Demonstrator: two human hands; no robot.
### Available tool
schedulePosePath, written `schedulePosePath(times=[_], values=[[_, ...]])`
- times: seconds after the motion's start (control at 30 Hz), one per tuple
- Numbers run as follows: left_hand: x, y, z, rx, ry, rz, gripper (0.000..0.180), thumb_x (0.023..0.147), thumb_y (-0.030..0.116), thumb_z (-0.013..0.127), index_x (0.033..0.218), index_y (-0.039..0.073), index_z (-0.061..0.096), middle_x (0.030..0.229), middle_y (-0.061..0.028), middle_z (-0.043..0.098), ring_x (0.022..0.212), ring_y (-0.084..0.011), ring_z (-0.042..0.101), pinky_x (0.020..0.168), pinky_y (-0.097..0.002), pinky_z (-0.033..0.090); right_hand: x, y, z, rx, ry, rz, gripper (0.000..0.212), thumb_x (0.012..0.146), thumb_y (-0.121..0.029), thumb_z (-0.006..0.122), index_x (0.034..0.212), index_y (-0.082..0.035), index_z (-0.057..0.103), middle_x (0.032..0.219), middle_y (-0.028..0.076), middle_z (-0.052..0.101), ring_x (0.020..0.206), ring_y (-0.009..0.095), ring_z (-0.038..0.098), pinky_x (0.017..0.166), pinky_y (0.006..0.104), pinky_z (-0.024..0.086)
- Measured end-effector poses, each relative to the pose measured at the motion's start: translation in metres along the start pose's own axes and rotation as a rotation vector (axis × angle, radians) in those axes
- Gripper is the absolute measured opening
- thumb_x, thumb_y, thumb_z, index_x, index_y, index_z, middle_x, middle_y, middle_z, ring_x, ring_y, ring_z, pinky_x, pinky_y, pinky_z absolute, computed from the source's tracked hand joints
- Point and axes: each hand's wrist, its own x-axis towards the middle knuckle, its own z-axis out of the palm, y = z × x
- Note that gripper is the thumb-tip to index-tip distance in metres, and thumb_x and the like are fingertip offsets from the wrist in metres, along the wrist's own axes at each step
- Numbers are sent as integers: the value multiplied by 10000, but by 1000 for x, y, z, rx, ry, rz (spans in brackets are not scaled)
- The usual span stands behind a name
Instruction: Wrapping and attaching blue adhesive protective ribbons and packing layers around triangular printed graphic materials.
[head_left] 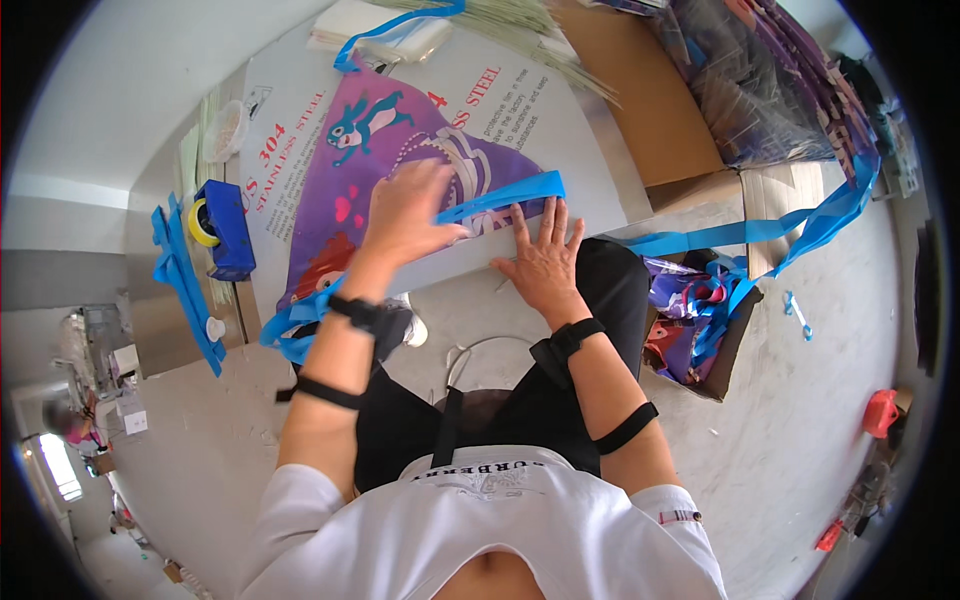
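Right now the purple pennant [360,175] lies flat on the worktop [595,140], its point toward the far side, with a blue ribbon [515,193] running along its near right edge. The left hand [405,212] is over the pennant, slightly blurred, its grip spread with the thumb apart from the fingers; whether it touches the fabric I cannot tell. The right hand [545,258] lies palm down at the worktop's near edge, its grip spread too, fingertips just at the ribbon's lower edge. Left of the pennant stand a blue tape dispenser [234,235] and a white tub [224,130], with blue strips [182,278] near the worktop's left edge. To the right are a big carton [655,100] of wrapped goods and, lower, a small box [718,378] of purple and blue fabric
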Motion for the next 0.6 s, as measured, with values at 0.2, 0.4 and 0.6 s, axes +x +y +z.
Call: schedulePosePath(times=[0.2, 0.4, 0.6], values=[[6, 9, 64, 303, 22, 87, 88, 788, 108, 582, 860, 68, 614, 865, -71, 622, 876, -249, 572, 788, -436, 427, 0, 3, -1, 8, -2, -7, 861, 790, -568, 667, 1487, -171, 355, 1535, 276, 224, 1448, 435, 144, 1092, 672, 130], [-49, -26, 60, 362, 130, 71, 298, 849, 78, 528, 1122, -9, 610, 1164, -177, 610, 1116, -311, 563, 946, -413, 446, 0, 6, -1, -7, 74, -42, 810, 759, -517, 715, 1413, -121, 446, 1466, 256, 337, 1397, 418, 247, 1081, 616, 205], [-68, -25, 70, 396, 88, 12, 409, 854, 74, 533, 1245, -41, 552, 1333, -207, 527, 1245, -346, 493, 1052, -433, 400, 17, 29, -22, 290, 161, -140, 628, 639, -191, 778, 1202, -45, 543, 1375, 126, 439, 1257, 370, 398, 1011, 482, 339]])
